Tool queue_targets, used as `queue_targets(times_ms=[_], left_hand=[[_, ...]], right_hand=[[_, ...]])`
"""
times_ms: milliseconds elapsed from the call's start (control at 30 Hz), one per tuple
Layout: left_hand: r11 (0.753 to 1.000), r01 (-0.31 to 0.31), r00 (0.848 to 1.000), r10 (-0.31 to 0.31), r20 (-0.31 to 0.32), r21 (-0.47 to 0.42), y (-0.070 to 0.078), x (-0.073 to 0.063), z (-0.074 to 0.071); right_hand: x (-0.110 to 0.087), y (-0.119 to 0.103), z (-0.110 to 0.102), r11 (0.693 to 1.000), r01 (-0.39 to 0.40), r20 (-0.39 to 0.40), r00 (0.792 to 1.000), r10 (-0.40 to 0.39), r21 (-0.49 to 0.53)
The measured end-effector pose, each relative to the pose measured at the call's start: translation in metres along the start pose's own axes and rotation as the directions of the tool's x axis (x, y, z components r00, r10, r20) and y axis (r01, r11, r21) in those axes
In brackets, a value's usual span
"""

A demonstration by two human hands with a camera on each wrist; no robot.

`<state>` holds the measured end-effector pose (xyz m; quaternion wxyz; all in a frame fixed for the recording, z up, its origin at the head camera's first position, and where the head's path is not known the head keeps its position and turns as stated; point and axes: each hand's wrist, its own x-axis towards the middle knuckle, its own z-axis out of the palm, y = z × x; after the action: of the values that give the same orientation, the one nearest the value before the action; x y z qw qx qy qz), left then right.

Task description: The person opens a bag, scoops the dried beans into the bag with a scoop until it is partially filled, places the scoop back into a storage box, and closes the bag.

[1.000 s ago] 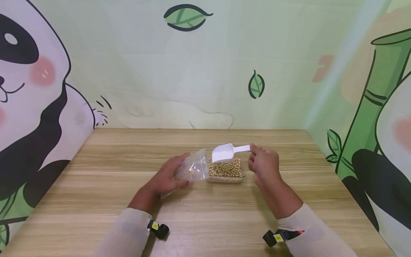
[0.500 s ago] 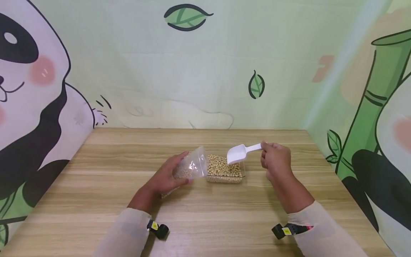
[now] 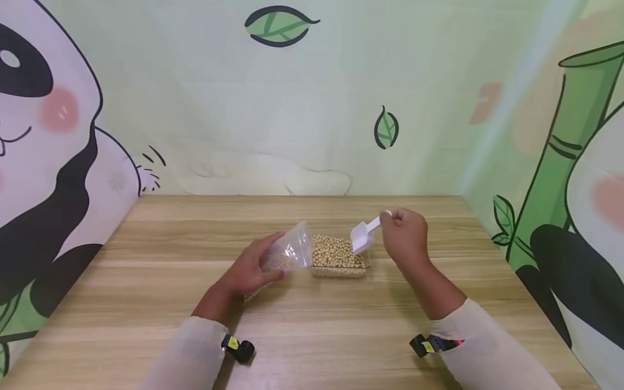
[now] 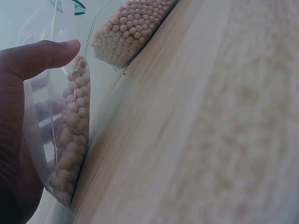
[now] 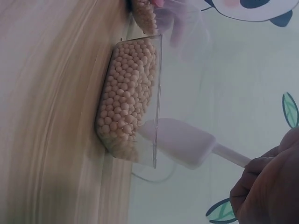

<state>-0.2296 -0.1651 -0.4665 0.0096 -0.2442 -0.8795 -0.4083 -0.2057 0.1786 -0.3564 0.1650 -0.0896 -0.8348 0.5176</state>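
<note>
Fingers (image 5: 247, 183) hold a scoop (image 5: 186, 143), its tip at the beans (image 5: 128, 88).

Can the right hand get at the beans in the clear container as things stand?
Likely yes: the right hand grips the white scoop, its tip seemingly inside the open clear container of beans. The left hand and bag are beside it, not over it.

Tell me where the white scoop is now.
In the head view, the white scoop is in the right hand, at the right end of the clear container.
</note>
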Motion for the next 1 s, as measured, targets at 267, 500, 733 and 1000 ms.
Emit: queue_targets(times_ms=[267,500,733,1000], left_hand=[[1.0,0.011,1.0,-0.011,0.001,-0.024,0.002,0.003,-0.001],[1.0,0.013,1.0,-0.013,-0.005,-0.011,0.001,0.001,0.0],[1.0,-0.016,1.0,0.016,-0.021,0.013,0.001,0.001,0.0],[1.0,-0.022,0.999,0.022,-0.029,0.022,0.0,0.001,0.001]], right_hand=[[-0.003,-0.006,0.01,0.974,0.187,0.02,0.982,-0.186,-0.128],[-0.004,-0.013,0.02,0.924,0.311,0.039,0.95,-0.31,-0.223],[-0.004,-0.017,0.027,0.879,0.355,0.112,0.935,-0.336,-0.318],[0.002,-0.011,0.029,0.894,0.314,0.12,0.949,-0.29,-0.319]])
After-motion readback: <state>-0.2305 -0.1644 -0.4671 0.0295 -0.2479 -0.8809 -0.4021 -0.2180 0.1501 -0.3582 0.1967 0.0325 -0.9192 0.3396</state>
